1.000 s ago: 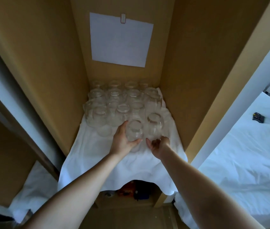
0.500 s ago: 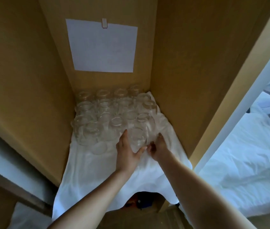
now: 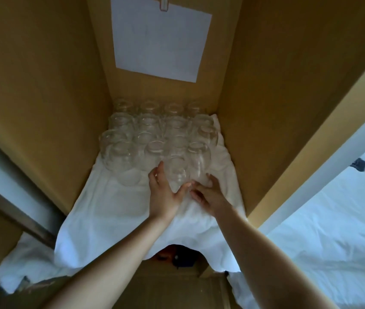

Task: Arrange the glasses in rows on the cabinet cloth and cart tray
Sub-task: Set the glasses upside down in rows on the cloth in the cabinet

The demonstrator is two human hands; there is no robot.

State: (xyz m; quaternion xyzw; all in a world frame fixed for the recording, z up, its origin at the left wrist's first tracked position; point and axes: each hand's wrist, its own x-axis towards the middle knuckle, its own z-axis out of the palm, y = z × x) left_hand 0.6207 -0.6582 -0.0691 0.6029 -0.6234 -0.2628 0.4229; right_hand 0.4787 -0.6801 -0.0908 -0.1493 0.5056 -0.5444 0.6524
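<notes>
Two forearms in shot, says the picture desk. How do they lie?

Photographer: Both stretch forward from the lower edge into the cabinet. The wrists draw close over the middle of the white cloth, which covers the shelf and hangs over its front edge.

Desk: And the left hand?

Photographer: It is turned on edge, with its fingers up the left side of the front glass and its thumb crossing the near side. The fingers are curled round the glass and grip it.

Desk: The right hand?

Photographer: It sits just beside the left hand, thumb pointing toward it. Its fingers lie against the foot of the neighbouring glass. Whether they clasp it or only touch it cannot be told.

Desk: Where is the front glass?

Photographer: It is right of centre on the cloth, at the front of the block. The other glasses stand in rows behind it, reaching the cabinet's back wall and rear corners. Whether its base rests on the cloth or is raised cannot be told.

Desk: Anything else?

Photographer: A white sheet of paper hangs from a clip on the back wall. White bedding lies beyond the cabinet's right side.
</notes>
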